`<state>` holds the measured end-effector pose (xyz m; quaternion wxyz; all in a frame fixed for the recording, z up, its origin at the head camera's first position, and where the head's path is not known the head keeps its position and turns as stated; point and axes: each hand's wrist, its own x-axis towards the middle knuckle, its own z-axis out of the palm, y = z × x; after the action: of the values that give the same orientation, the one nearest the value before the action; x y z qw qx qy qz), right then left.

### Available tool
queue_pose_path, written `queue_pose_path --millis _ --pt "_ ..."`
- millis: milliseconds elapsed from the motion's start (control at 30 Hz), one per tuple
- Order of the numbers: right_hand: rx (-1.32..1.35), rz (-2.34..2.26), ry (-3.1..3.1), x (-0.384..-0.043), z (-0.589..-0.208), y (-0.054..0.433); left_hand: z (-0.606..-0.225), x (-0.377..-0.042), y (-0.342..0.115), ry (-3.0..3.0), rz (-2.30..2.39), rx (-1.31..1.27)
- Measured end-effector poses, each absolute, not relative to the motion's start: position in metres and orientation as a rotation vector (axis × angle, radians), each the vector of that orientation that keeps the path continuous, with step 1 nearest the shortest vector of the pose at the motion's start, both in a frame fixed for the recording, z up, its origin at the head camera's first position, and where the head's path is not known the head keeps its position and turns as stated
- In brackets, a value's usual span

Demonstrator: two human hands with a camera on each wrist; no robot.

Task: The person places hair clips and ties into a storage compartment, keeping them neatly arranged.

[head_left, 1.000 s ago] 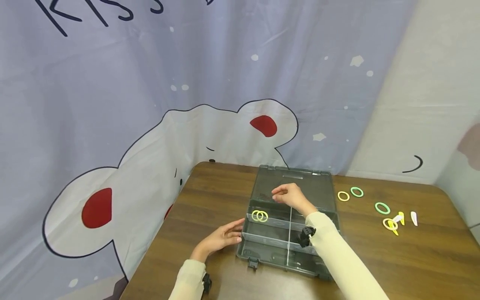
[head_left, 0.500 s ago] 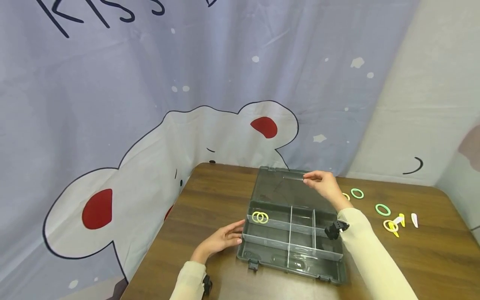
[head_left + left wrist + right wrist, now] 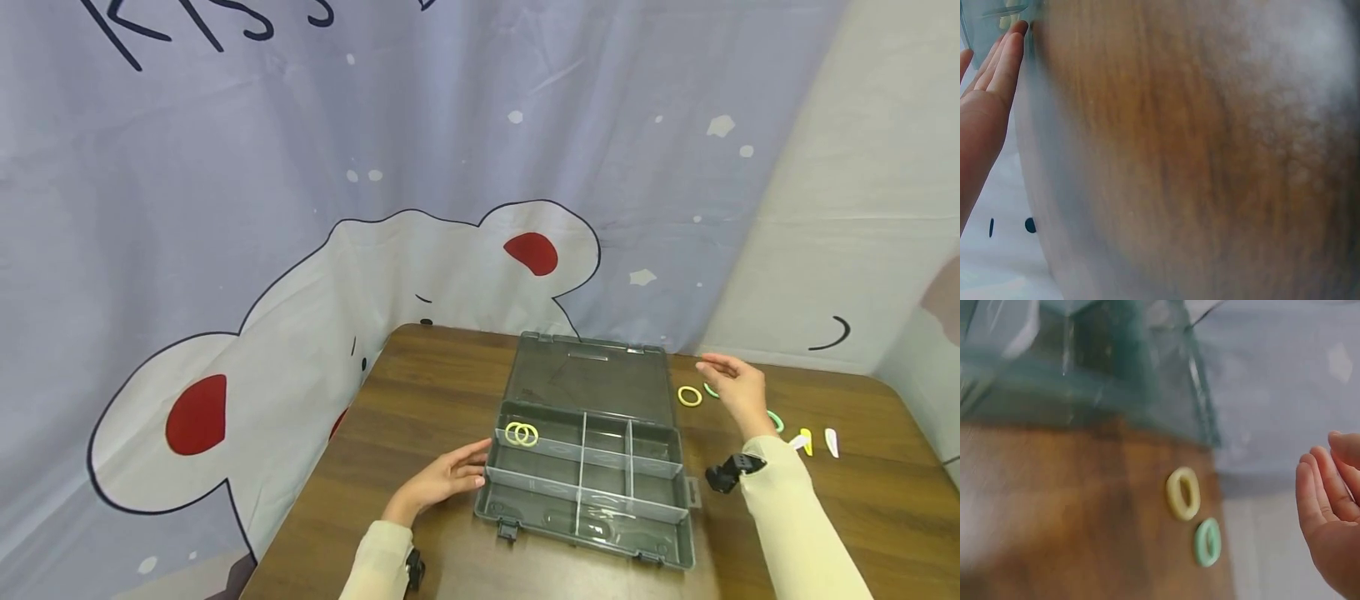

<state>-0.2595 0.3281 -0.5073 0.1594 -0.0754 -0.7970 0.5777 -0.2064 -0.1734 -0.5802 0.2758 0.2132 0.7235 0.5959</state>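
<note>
At the far left, the left hand (image 3: 438, 486) rests beside the left wall of the compartment box (image 3: 540, 535), its fingers loosely extended and gripping nothing; whether the tips press on the wall is hard to tell. Just inside that wall, two overlapping pale yellow rings (image 3: 511, 438) sit in what looks like the back-left compartment. The box's lid (image 3: 585, 383) lies folded back behind it on the worktop (image 3: 427, 392).

Past the lid's right edge, a loose yellow ring (image 3: 690, 405) lies flat. Being round, it has no long axis. It sits slightly left of the right hand's fingertips and nearer the person. Next comes a green ring (image 3: 1200, 547), partly covered by the right hand (image 3: 735, 387) in the head view. This hand is raised above the worktop, fingers together and pointing left, with nothing visible in them and both rings apart from them. It is clearly the nearer hand to these rings; the left is across the box.

Further right, behind the wrist, show part of a second green ring (image 3: 777, 422), a yellow clip (image 3: 807, 442) and a separate white clip (image 3: 832, 442), its long axis running roughly away from the person.
</note>
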Motion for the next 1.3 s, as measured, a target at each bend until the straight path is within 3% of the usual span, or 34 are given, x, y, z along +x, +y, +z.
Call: queue_pose_path --millis 233,667,1300 --pt "-0.393 1.954 -2.069 -0.253 -0.533 0.348 -0.582 -0.206 -0.172 1.933 1.609 0.565" --pt "-0.546 2.084 -1.995 -0.263 -0.567 0.342 -0.584 -0.207 -0.173 1.928 1.620 0.558" --pt "-0.456 1.372 -2.702 -0.271 -0.581 0.343 -0.579 -0.208 -0.176 1.925 1.596 0.605"
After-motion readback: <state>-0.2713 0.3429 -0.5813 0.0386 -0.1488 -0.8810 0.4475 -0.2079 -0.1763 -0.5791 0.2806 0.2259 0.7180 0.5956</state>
